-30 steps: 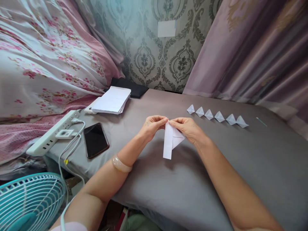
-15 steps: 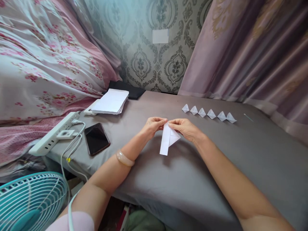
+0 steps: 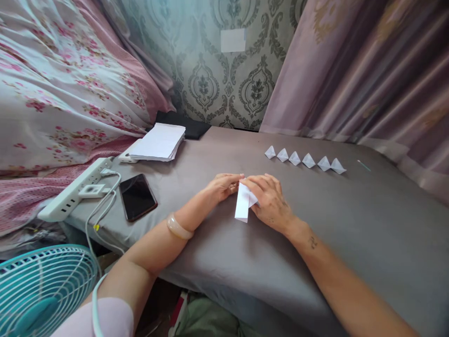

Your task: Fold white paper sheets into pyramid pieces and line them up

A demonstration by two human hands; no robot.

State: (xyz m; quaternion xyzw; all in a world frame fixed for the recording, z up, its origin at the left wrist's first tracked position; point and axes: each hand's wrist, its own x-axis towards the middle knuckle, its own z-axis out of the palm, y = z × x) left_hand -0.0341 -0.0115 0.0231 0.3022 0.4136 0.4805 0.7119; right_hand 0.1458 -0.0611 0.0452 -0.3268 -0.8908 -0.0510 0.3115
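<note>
Between my two hands is a folded piece of white paper (image 3: 242,206), a long narrow strip with a pointed flap on its right side. My left hand (image 3: 225,186) pinches its upper left edge with thumb and fingers. Over the upper right of the paper, my right hand (image 3: 271,199) is curled with its back turned up, covering most of the flap. Its fingertips are partly hidden. Beyond my hands, several small folded white paper shapes (image 3: 308,161) stand in a row on the grey-covered table (image 3: 333,243).
At the back left lies a stack of white paper (image 3: 157,142) beside a black flat item (image 3: 192,131). A phone (image 3: 138,197) and a white power strip (image 3: 77,189) with cables are on the left. A turquoise fan (image 3: 45,290) stands low left. A thin stick (image 3: 364,165) lies right.
My right hand has rolled over, its back now up, covering the pointed flap. The strip has tilted and its lower end shows an open fold. The view has shifted slightly.
</note>
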